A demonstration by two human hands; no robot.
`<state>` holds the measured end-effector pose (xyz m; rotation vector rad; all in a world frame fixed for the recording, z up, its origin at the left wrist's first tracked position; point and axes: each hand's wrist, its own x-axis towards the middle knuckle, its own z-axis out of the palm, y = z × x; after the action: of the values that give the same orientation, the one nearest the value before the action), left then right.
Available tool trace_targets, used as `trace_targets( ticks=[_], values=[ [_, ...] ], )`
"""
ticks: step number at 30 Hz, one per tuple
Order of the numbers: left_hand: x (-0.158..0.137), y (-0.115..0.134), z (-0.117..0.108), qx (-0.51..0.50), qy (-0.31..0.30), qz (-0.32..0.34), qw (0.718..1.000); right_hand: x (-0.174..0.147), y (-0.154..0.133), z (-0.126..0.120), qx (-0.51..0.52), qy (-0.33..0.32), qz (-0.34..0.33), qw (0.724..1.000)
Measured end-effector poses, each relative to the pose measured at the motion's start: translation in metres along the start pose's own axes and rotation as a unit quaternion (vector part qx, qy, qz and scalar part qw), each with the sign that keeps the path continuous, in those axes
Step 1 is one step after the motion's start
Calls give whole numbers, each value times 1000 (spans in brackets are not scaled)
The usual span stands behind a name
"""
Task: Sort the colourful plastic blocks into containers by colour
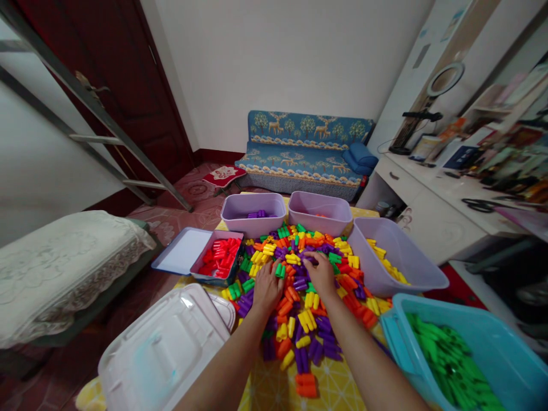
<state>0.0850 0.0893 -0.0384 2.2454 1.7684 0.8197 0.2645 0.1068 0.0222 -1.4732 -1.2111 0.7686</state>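
Note:
A mixed heap of small plastic tube-shaped pieces, purple, yellow, orange and green, covers the middle of the table. My left hand (268, 283) is in the heap's left side, fingers curled at a green piece (279, 271). My right hand (321, 273) reaches in from the right, its thumb and index finger closed at a purple piece (306, 256); the fingertips are small and partly lost among the pieces. Between the hands lie yellow pieces (293, 259) and more purple pieces (301, 283).
Lilac bins hold purple pieces (258, 214), a few red-orange ones and yellow ones (387, 261). A hinged box (193, 268) contains red pieces; a turquoise tub (505, 337) contains green ones. A white lid (166, 348) lies front left. A sofa (299, 157) stands behind.

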Motion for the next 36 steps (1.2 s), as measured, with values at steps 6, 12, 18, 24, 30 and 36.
trace_targets(
  ticks=[6, 12, 18, 24, 30, 36],
  values=[
    [0, 0, 1, -7, 1, -4, 1000, -22, -3, -1, 170, 44, 97, 980],
    [0, 1, 0, -8, 3, -3, 1000, -32, -12, -1, 295, 30, 199, 934],
    [0, 2, -1, -33, 5, -9, 999, -37, -6, -5, 132, -124, 204, 962],
    [-1, 3, -3, -91, 59, -38, 993, -28, -9, 2, 18, -205, 182, 961],
    [-3, -2, -1, -74, 47, 12, 996, -11, -25, 6, -89, -239, 137, 957],
    [-1, -7, 8, -47, 58, 15, 997, 18, -60, 21, -127, -234, 79, 961]
  ],
)
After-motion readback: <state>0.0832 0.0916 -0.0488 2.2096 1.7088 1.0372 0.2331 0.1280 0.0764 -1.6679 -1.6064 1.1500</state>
